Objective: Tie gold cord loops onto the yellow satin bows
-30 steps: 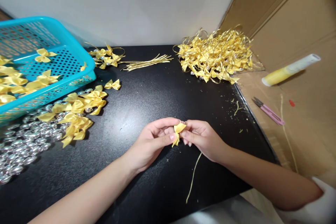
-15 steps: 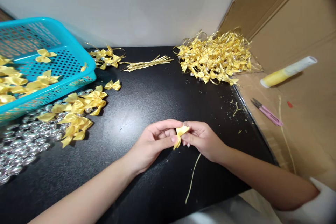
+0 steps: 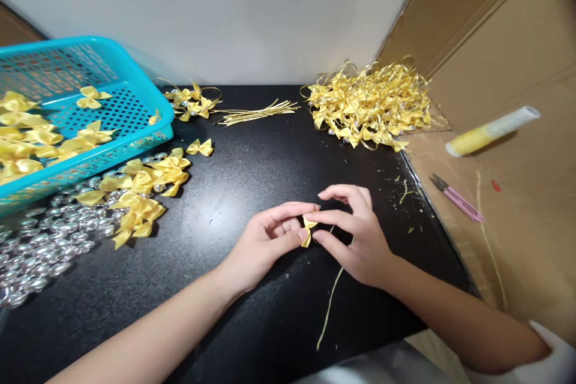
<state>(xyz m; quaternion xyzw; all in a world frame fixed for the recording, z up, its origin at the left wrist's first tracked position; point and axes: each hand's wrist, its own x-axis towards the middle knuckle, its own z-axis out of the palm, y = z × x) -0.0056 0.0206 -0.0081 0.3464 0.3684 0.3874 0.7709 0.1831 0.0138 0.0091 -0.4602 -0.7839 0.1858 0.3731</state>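
HOLD: left hand (image 3: 263, 240) pinches small yellow satin ribbon bow (image 3: 308, 230); right hand (image 3: 355, 234) pinches its other side, spare fingers spread | RISK: thin gold cord (image 3: 330, 303) trails loose; a slack pinch could let the bow slip.

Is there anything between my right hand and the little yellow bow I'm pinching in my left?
Nothing visible. The right hand already meets the yellow bow at its fingertips, and the left hand pinches it from the other side. Only a thin gold cord trails below on the black table.

A small yellow ribbon bow (image 3: 307, 230) sat pinched above the black table, a thin gold string (image 3: 330, 303) trailing down
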